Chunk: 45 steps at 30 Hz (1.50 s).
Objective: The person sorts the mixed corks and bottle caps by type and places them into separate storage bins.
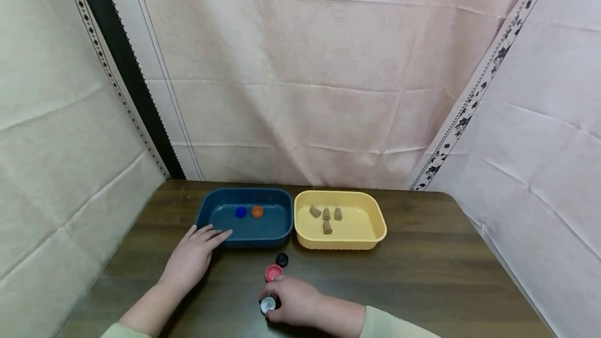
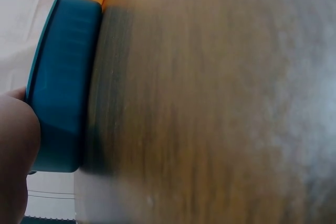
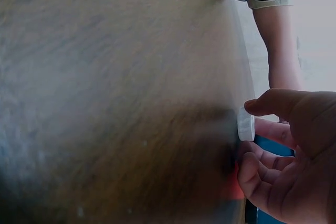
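Note:
My right hand (image 1: 296, 299) pinches a white ribbed bottle cap (image 3: 245, 124) between thumb and fingers, low over the near part of the table. Just beyond those fingers lie a pink-red cap (image 1: 273, 272) and a black cap (image 1: 281, 260). My left hand (image 1: 190, 257) rests with spread fingers on the near left rim of a dark blue tub (image 1: 263, 239). Inside that tub are a blue cap (image 1: 240, 212) and an orange cap (image 1: 257, 211). In the left wrist view, the tub's outer wall (image 2: 68, 77) hides most of the left fingers.
A yellow tub (image 1: 366, 241) stands right beside the blue one, holding several tapered corks (image 1: 326, 214). Both sit toward the far edge of the wooden table (image 1: 422, 270). Pale cloth sheets (image 1: 305, 67) hang behind and at both sides.

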### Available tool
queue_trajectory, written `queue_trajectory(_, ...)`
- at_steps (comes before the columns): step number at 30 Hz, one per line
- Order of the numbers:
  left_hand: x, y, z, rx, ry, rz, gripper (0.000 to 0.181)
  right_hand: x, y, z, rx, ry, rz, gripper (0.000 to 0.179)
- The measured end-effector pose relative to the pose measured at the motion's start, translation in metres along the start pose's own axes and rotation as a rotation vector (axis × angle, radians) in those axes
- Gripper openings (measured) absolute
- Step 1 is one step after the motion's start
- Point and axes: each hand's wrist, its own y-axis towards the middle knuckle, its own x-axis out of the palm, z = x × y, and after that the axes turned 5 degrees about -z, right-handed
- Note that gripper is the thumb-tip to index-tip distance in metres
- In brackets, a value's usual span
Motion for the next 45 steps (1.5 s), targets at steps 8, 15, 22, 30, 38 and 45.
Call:
queue_trajectory(8,0.0,0.0,0.001,-0.005,-0.009,0.01,0.054,-0.011,-0.001,-0.003,-0.031,0.006,0.061,0.024)
queue_trajectory(15,0.0,-0.001,0.001,-0.009,-0.017,-0.004,0.055,-0.031,0.0,-0.006,-0.019,0.083,0.157,0.026)
queue_trajectory(22,-0.001,0.0,0.001,-0.016,-0.024,-0.007,0.055,-0.046,0.0,-0.006,-0.02,0.139,0.226,0.024)
queue_trajectory(30,0.002,0.0,0.0,-0.017,-0.017,-0.001,0.054,-0.057,0.007,-0.004,-0.007,0.261,0.258,0.028)
queue_trajectory(38,0.004,0.0,0.0,0.0,-0.008,0.022,0.055,-0.071,0.02,0.0,-0.002,0.442,0.289,0.025)
queue_trajectory(45,0.004,0.0,-0.001,0.008,0.003,0.037,0.057,-0.083,0.035,0.001,-0.013,0.558,0.299,0.025)
